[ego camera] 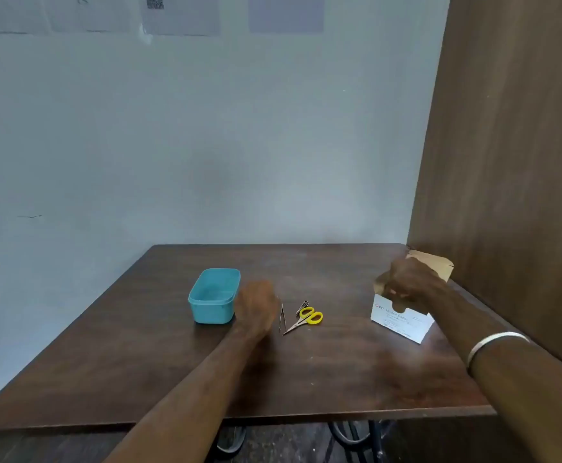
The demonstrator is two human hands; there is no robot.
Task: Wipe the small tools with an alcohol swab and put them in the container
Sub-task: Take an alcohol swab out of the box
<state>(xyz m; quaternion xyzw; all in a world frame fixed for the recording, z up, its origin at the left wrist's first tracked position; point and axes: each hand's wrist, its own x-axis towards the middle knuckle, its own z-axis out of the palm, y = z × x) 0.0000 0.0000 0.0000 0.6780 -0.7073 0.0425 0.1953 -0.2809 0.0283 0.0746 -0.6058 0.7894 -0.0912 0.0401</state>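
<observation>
Swab retrieval appears to be the step in hand: the right hand (406, 282) reaches into the open white cardboard swab box (401, 320) at far right, fingers curled inside; whether they pinch a swab cannot be told. The left hand (256, 305) hovers blurred, grasp indeterminate, between the empty teal plastic container (214, 295) and the slim metal tweezers (282, 317), with yellow-handled scissors (306, 318) just right. Next, I judge, a swab must be drawn out and a tool lifted.

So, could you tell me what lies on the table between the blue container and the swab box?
In the head view, the left hand, tweezers and yellow-handled scissors lie between the blue container and swab box.
</observation>
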